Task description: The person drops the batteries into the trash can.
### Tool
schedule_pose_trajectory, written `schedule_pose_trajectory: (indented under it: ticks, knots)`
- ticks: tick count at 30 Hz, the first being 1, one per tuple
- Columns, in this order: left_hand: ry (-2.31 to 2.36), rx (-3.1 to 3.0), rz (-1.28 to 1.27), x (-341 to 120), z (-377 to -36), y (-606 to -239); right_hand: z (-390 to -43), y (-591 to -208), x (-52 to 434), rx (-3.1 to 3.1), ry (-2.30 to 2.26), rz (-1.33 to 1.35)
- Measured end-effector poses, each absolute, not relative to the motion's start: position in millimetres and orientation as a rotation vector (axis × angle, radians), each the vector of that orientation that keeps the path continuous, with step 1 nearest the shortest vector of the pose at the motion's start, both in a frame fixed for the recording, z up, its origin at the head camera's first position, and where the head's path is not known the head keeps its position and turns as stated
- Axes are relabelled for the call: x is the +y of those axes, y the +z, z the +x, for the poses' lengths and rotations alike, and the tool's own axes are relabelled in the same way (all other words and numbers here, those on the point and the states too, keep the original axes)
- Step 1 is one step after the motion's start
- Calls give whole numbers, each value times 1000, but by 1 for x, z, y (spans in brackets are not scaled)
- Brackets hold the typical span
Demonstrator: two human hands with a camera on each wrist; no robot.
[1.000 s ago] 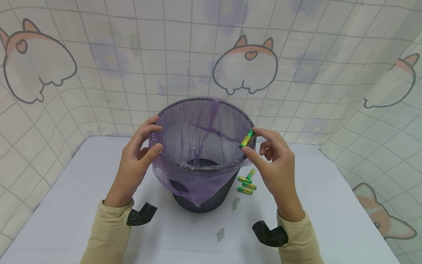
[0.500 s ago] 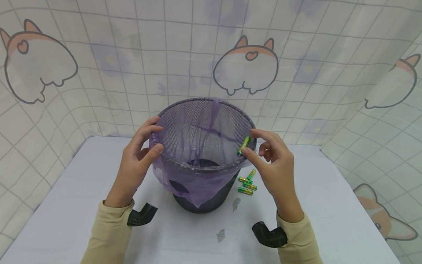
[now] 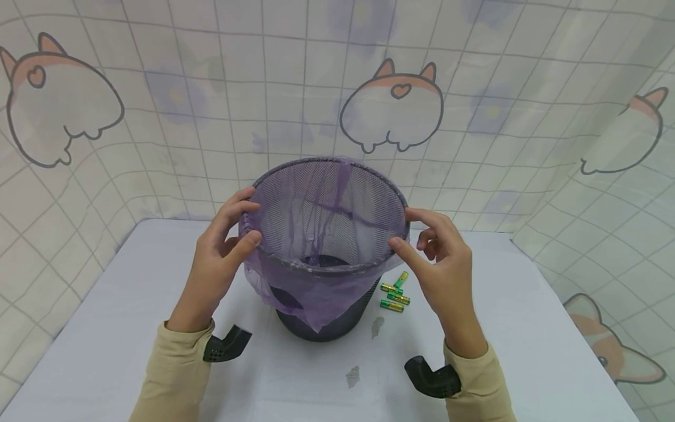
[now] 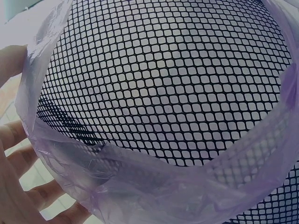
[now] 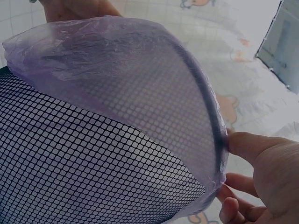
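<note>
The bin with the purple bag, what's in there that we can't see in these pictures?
- Bottom of the bin: in the head view the near rim and purple bag hide most of it, so what lies inside cannot be told.
- Both wrist views: mesh and bag fill them; no floor shows.
- Batteries on the table: too small to read; the bin may hide more.
- Right hand: its palm faces away.

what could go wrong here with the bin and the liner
The purple liner sits unevenly on the mesh bin, hanging low at the front; it might slip into the bin if the left hand lets go of the rim. The right hand hovers at the far rim with fingers spread, so a nudge may tip the light bin. The batteries lie close to the base and could roll if the bin shifts.
</note>
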State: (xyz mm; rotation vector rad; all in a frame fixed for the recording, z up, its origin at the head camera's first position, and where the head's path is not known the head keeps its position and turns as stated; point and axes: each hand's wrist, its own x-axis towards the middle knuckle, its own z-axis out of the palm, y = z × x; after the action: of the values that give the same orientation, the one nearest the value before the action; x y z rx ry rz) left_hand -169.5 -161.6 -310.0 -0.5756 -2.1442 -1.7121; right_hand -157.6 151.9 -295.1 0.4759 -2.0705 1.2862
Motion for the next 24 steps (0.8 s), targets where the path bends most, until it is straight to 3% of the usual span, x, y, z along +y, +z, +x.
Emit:
schedule_pose_trajectory:
  ticks: [24]
  knots:
    - [-1696,-2150,-573,-162,-171,-312,-153,-302,165,-2075,1270,374]
